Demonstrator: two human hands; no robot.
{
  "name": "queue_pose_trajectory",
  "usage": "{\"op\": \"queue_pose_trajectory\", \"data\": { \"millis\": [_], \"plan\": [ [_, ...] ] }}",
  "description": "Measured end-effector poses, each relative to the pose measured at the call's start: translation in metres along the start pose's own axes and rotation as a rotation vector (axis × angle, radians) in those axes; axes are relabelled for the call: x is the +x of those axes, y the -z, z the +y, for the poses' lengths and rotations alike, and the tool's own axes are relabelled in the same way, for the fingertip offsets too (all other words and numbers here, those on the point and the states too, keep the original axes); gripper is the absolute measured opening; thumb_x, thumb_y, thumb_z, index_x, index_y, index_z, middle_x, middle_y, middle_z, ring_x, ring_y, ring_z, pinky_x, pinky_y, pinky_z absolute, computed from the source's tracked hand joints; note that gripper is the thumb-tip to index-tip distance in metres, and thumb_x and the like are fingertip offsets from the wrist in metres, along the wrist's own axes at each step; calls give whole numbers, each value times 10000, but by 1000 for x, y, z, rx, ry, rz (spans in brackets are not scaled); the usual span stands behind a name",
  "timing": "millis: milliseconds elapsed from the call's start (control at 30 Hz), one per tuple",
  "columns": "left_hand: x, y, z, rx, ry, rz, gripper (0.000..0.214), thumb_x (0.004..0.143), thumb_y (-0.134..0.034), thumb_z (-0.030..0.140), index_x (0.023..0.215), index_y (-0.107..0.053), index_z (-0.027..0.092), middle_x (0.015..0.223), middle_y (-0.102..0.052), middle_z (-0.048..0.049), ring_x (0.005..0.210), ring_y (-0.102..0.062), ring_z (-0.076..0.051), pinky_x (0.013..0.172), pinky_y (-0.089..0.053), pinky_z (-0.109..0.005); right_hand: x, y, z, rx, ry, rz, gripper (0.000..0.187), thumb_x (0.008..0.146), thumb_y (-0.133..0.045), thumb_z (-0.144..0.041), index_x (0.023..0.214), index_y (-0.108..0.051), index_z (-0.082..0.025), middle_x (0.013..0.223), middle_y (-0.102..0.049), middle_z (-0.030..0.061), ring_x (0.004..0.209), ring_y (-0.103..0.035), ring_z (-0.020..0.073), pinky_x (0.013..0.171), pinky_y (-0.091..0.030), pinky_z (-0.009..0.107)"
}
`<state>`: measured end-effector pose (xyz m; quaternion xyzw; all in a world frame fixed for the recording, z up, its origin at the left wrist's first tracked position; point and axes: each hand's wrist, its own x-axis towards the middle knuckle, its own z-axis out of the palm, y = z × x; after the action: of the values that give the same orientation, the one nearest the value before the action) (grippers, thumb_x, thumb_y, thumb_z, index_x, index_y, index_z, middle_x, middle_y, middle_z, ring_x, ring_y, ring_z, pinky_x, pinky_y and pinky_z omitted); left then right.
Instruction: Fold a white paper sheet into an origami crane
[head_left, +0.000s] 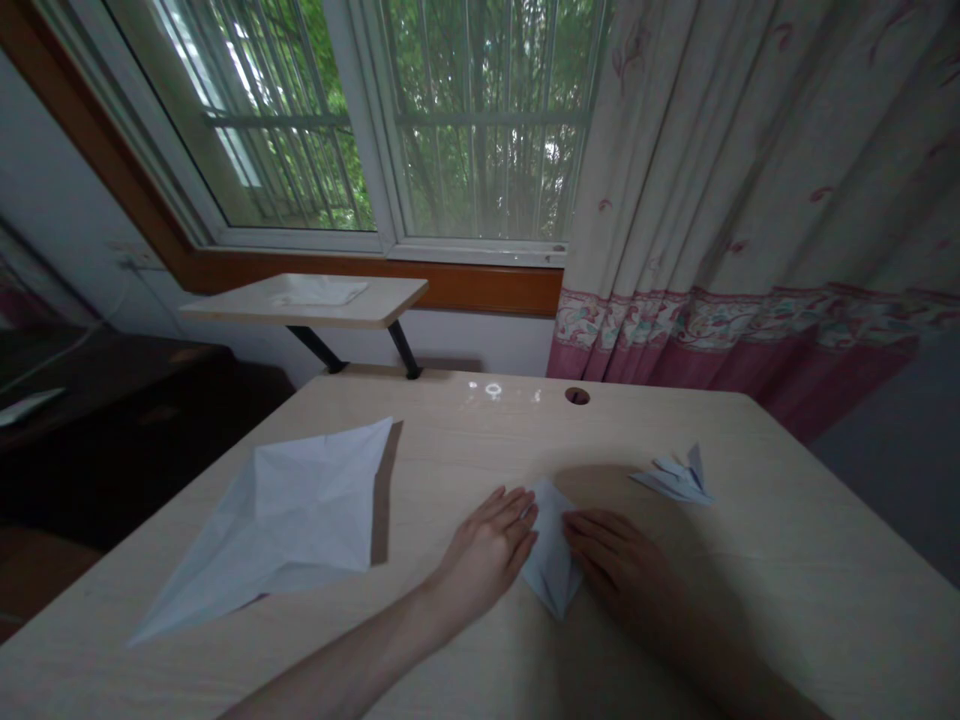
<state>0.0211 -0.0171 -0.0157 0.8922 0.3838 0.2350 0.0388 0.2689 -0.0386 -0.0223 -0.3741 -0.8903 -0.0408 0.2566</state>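
A small folded white paper (pixel 550 545) lies on the light wooden desk (pixel 465 440) near its middle. My left hand (pixel 489 550) rests flat on the paper's left edge, fingers stretched out and close together. My right hand (pixel 615 565) lies flat on its right edge, fingers extended. Both hands press the paper down from either side, and its pointed ends show between them.
A large creased white sheet (pixel 285 515) lies on the desk to the left. A small folded paper figure (pixel 677 477) sits right of my hands. A cable hole (pixel 577 396) is near the desk's far edge. A small raised shelf (pixel 315 300), window and curtain (pixel 750 200) stand behind.
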Motion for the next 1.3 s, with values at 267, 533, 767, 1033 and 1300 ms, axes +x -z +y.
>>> {"op": "queue_pose_trajectory", "data": {
  "millis": [267, 533, 767, 1033, 1300],
  "plan": [
    [1, 1, -1, -97, -24, 181, 244, 1021, -528, 239, 957, -755, 173, 1004, -764, -71, 959, -688, -231, 870, -606, -387, -7, -17, 4, 97, -143, 36, 299, 951, -484, -128, 1157, -688, -200, 1133, -745, 93, 1050, -698, 238, 934, -593, 434],
    [3, 4, -1, -220, 13, 103, 203, 1021, -518, 205, 1022, -715, 160, 1006, -731, -78, 937, -683, -218, 861, -593, -364, -5, -11, -3, 53, -137, 11, 320, 938, -496, -142, 1202, -660, -220, 1142, -735, 94, 1064, -690, 259, 929, -586, 452],
    [5, 7, 0, -282, 57, 67, 161, 1000, -552, 188, 1017, -712, 176, 1003, -725, -67, 954, -666, -211, 881, -570, -347, 1, -1, -12, 98, -71, 25, 237, 934, -532, -150, 1101, -682, -225, 1107, -740, 72, 1074, -673, 245, 959, -554, 439],
    [7, 11, -1, -389, 106, 65, 142, 989, -567, 187, 1006, -708, 192, 1009, -714, -62, 979, -649, -209, 893, -550, -341, 11, 16, -25, 264, 10, -60, 204, 880, -556, -83, 839, -680, -240, 1034, -720, 36, 1006, -661, 201, 904, -544, 369],
    [10, 8, -5, -421, 125, 98, 99, 943, -629, 169, 928, -718, 209, 963, -739, -35, 935, -679, -205, 889, -534, -357, 10, 19, -31, 374, -26, -150, 206, 890, -542, -133, 753, -643, -249, 1000, -714, 20, 969, -659, 187, 858, -542, 328]
  ]
}}
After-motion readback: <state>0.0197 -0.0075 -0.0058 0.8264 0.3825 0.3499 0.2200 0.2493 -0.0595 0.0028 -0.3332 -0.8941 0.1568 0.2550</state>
